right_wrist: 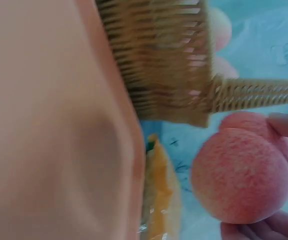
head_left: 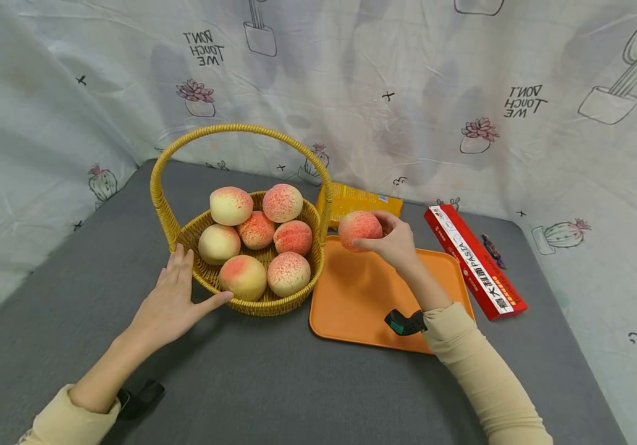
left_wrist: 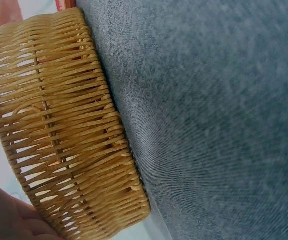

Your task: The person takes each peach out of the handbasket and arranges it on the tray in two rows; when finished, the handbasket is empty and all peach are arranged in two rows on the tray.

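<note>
A yellow woven basket (head_left: 265,308) with a tall arched handle stands on the grey table, holding several peaches (head_left: 243,277). My left hand (head_left: 169,303) rests against the basket's near left side, fingers extended by the handle's base and thumb spread along the rim. In the left wrist view, the wicker side (left_wrist: 59,120) fills the left part, and only bits of the hand show. My right hand (head_left: 396,242) grips a pinkish-red peach (head_left: 359,230) between thumb and fingers, above the far left part of an orange tray (head_left: 351,303). The right wrist view shows this peach (right_wrist: 241,175) held off the tray.
Behind the tray lies a yellow packet (head_left: 362,201), close to the basket's right side. A long red pasta box (head_left: 476,262) sits along the tray's right edge, with a small dark wrapped item (head_left: 494,251) beyond it. A patterned curtain (head_left: 407,111) hangs behind the table.
</note>
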Motion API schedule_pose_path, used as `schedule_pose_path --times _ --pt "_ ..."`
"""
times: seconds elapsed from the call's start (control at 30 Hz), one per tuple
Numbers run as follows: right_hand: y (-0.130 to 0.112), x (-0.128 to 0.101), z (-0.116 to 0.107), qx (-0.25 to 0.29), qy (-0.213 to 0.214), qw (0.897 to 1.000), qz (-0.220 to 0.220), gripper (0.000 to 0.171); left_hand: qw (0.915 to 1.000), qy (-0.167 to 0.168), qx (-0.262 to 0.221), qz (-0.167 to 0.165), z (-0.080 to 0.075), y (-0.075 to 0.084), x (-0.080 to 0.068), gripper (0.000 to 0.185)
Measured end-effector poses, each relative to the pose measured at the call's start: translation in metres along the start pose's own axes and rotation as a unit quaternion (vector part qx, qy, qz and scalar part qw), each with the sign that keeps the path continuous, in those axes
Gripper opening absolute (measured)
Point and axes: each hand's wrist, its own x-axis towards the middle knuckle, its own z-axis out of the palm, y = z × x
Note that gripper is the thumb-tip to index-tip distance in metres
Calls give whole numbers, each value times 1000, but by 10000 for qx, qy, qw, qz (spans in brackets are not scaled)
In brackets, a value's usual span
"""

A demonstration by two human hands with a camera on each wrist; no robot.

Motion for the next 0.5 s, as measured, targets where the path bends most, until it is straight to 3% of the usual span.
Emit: schedule_pose_path --times 0.23,0.5 --pt "18 16 18 -1141 -256 9930 183 68 10000 -32 -16 -39 0 0 -1 114" --pt "18 25 38 -2128 -329 9758 -380 71 9999 -49 -85 -57 0 1 -1 114"
